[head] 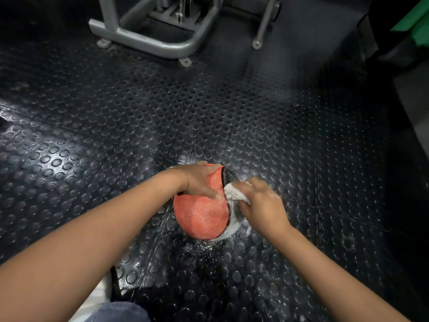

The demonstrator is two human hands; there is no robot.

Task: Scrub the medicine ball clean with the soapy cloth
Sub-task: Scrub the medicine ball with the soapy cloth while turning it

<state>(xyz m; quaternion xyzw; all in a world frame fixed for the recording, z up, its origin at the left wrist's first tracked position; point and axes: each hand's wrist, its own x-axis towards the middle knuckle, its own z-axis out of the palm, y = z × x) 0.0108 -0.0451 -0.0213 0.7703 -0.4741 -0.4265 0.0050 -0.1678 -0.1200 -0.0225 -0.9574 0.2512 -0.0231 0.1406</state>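
Orange and rough in texture, the medicine ball (pixel 199 212) stood on the black studded rubber floor (pixel 116 135), toward the near edge of the floor and about at the middle between its left and right sides. A dark grey panel showed on the right side of the ball, and white foam lay along the lower right part of it. The floor around the ball shone with water and small drops.

The left hand (pixel 199 182) lay on the top of the ball. Its palm was on the orange surface, the fingers were curved together over the far side, and the thumb was stretched apart from them along the near side. A thin bracelet (pixel 186 177) sat on this wrist.

The right hand (pixel 260 203) was at the right side of the ball. Its fingers were curled tightly on a white cloth (pixel 232 191), which was bunched and pressed against the dark panel. Part of the cloth came out under the hand, near the floor.

At the far edge of the floor stood the grey metal frame (pixel 144 36) of a gym machine, with its small feet on the rubber. A green object (pixel 415 22) was in the far right corner. At the near edge a knee in blue-grey fabric (pixel 116 312) was visible.
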